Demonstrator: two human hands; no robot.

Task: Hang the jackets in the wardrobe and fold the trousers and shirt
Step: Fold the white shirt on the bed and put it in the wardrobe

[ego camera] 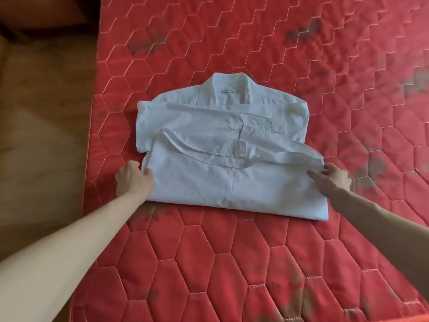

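The folded shirt [222, 159] lies crosswise on the bed [255, 263], collar pointing away; left hand [133, 180] and right hand [334, 177] pinch its side edges.

one view only, worn on the head, looking forward and steeply down along both bare forearms onto a red quilted mattress [232, 263]; close, at arm's reach; wide-angle, bending the mattress edges; floor [46, 135] visible along the left
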